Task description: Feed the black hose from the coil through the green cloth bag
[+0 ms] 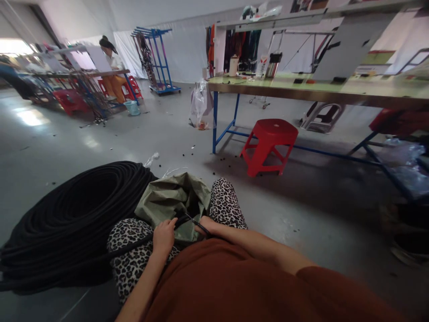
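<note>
A long workbench (301, 89) with blue legs is seen running across the far right, with bottles and small bits scattered on top. A big coil of black hose (67, 223) is laid flat on the grey floor at the left, easily the bulkiest thing near the person. A red plastic stool (269, 144) is parked just under the bench edge, well apart from the coil. Way back at the left, another person (112, 74) is seated at a second table, with a blue rack (156, 58) stood beyond.

Closer in, a green bag (170, 199) is held open between the knees, which are covered in leopard print. 1 strand of hose (134, 246) is led from the coil across the lap and up to the bag mouth.

The left hand (163, 235) is curled shut around that strand just at the bag's near edge. The right hand (205, 224) is mostly hidden behind the shirt; something thin and black is pinched at it, but how the fingers sit can't really be made out.
</note>
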The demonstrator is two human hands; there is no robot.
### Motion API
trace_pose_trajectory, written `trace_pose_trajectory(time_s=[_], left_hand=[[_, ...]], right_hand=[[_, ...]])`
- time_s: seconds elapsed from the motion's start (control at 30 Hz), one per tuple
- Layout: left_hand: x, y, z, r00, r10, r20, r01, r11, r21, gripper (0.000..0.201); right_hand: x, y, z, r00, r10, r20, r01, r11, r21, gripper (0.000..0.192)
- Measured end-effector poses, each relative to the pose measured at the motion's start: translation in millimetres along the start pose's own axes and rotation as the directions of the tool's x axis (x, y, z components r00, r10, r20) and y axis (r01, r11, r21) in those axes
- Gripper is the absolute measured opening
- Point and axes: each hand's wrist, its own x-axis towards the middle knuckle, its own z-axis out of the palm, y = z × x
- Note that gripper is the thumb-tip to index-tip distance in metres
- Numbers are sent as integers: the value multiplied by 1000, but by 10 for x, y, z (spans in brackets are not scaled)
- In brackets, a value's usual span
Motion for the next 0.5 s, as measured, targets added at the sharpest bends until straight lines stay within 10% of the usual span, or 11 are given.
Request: trace_pose_trajectory(time_s=[0.5], left_hand=[[-2, 2, 11, 999, -1, 45, 1, 1000, 5, 40]], right_hand=[[101, 43, 35, 999, 15, 41, -12, 997, -71, 15]])
